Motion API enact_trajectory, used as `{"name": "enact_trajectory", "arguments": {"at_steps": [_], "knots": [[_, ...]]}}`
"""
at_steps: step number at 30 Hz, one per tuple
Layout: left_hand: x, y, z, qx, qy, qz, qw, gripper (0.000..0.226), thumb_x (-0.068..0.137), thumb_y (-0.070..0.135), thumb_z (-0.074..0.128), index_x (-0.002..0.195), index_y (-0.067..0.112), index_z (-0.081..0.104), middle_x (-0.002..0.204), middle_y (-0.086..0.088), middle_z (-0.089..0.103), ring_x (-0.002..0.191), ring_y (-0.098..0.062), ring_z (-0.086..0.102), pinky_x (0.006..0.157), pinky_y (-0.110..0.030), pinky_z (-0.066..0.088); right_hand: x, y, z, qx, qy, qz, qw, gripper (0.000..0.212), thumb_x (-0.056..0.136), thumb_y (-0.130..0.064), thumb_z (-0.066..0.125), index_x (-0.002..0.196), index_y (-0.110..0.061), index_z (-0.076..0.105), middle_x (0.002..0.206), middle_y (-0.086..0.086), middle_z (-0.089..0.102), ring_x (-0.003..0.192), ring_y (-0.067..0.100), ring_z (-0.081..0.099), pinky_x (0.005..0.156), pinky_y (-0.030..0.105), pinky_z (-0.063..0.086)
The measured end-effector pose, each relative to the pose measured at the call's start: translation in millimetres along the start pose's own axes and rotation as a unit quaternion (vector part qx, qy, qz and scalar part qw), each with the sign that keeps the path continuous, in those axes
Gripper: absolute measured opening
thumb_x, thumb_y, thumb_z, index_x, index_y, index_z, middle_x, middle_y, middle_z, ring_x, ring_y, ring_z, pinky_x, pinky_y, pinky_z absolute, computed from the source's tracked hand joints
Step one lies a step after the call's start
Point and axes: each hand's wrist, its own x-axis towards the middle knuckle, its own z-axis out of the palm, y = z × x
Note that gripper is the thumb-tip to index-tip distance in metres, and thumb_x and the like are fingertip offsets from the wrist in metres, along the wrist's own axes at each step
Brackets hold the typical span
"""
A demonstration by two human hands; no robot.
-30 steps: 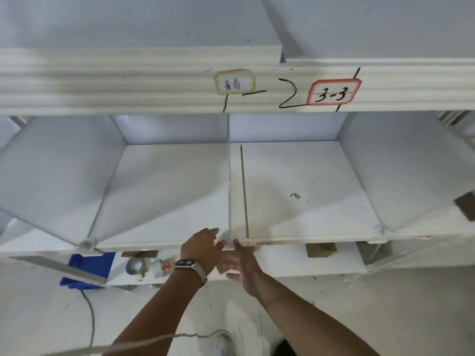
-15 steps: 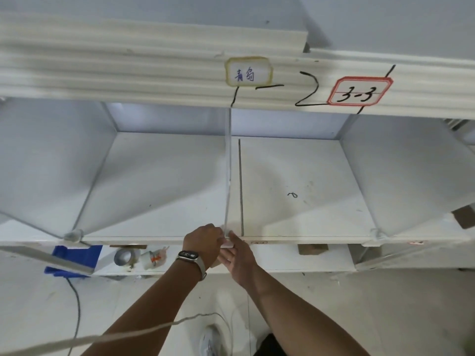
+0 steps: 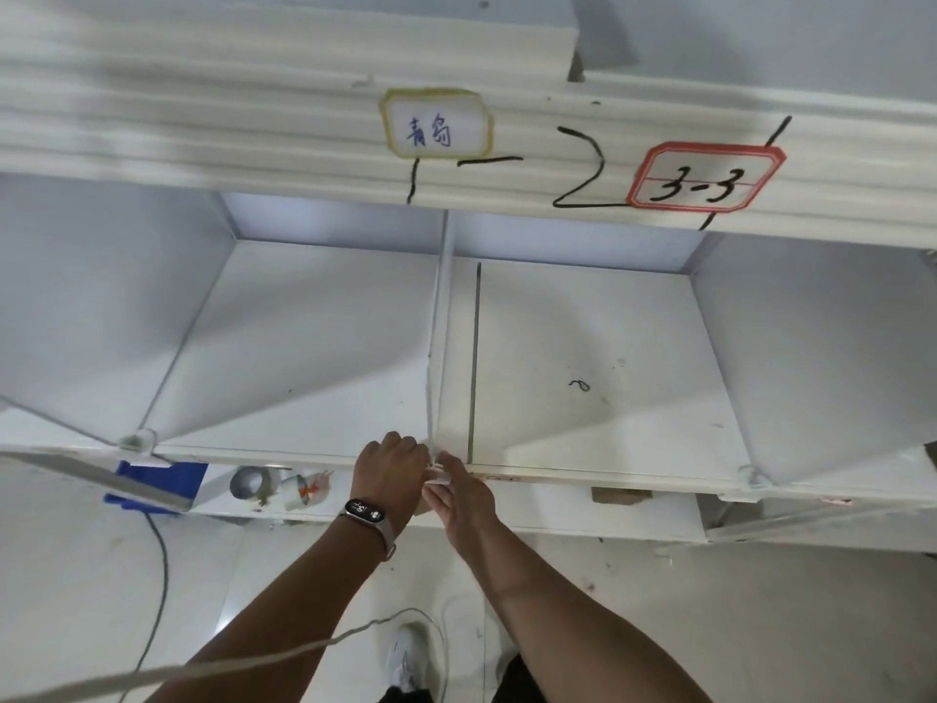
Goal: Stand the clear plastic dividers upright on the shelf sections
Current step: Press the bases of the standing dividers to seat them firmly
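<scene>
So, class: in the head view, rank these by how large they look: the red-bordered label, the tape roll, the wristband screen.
1. Red-bordered label
2. Tape roll
3. Wristband screen, though it sits nearer the camera than the roll.

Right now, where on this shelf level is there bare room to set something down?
Left section floor, between the left slanted divider and the centre divider, is bare. Right section floor holds only a small dark squiggle. Crowded spot: the front edge where left hand and right hand meet.
</scene>
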Motion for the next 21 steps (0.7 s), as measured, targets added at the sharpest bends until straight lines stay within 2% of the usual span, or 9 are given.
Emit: {"name": "enact_trajectory", "arguments": {"at_steps": [3,9,15,21], "knots": [[3,0,5,0.006,0.022,0.003,1.0,0.029,0.052,0.02,0.09,0.051,0.015,0.061,0.052,-0.001,0.058,0.055,-0.025,0.06,0.049,-0.031,0.046,1,-2,-1,-0.006,-0.001,0.004,1.0,0.041,0.073,-0.017,0.084,0.107,0.002,0.071,0.104,0.019,0.075,0.094,0.03,0.074,0.082,0.035,0.059],[5,1,9,-0.009,0.015,0.001,1.0,0.031,0.05,0.025,0.092,0.05,0.019,0.062,0.051,0.003,0.057,0.054,-0.021,0.059,0.045,-0.03,0.045,1,-7,-4,0.002,-0.004,0.012,1.0,0.055,0.063,-0.018,0.091,0.109,0.004,0.07,0.105,0.02,0.075,0.096,0.031,0.074,0.073,0.032,0.06],[7,6,11,-0.024,0.024,-0.016,0.999,0.033,0.047,0.025,0.092,0.047,0.021,0.059,0.048,0.005,0.054,0.051,-0.016,0.057,0.042,-0.025,0.044,3,-10,-11,0.009,-0.015,0.01,1.0,0.056,0.064,-0.017,0.091,0.11,0.005,0.069,0.107,0.021,0.074,0.095,0.031,0.074,0.077,0.033,0.06],[7,18,6,-0.059,0.046,-0.025,0.997,0.037,0.041,0.02,0.093,0.044,0.02,0.056,0.044,0.005,0.052,0.046,-0.016,0.055,0.037,-0.022,0.039,0,-16,-17,0.013,-0.015,0.007,1.0,0.051,0.068,-0.015,0.088,0.111,0.004,0.069,0.109,0.022,0.073,0.089,0.029,0.073,0.071,0.032,0.06]]}}
